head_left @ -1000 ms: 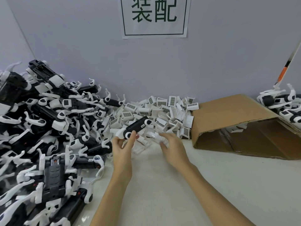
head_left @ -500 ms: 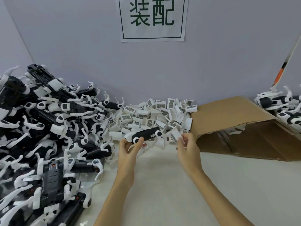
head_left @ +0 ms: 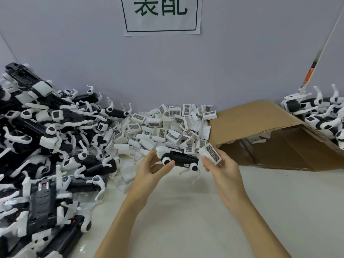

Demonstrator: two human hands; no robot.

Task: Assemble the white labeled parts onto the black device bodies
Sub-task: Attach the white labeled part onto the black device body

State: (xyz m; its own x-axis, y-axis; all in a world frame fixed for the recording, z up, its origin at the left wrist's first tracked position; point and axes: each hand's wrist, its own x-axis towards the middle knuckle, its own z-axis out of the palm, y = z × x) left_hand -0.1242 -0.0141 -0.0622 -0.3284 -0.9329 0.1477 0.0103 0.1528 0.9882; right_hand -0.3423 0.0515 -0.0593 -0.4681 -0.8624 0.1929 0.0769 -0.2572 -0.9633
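My left hand (head_left: 149,169) grips a black device body (head_left: 181,159) by its left end, above the white table. The body lies roughly level, with white round joints and thin white legs hanging from its right end. My right hand (head_left: 220,169) pinches a white labeled part (head_left: 211,153) with a barcode sticker, just right of the body and apart from it. Behind both hands lies a heap of white labeled parts (head_left: 162,125) against the wall.
A big pile of black and white device bodies (head_left: 46,149) fills the left side. An open cardboard box (head_left: 264,131) lies on its side at the right. More devices (head_left: 323,116) are heaped at the far right. A paper sign (head_left: 162,15) hangs on the wall.
My right hand picked a white labeled part from the heap and lifted it toward the body. My left hand drew the black body nearer and turned it more level.
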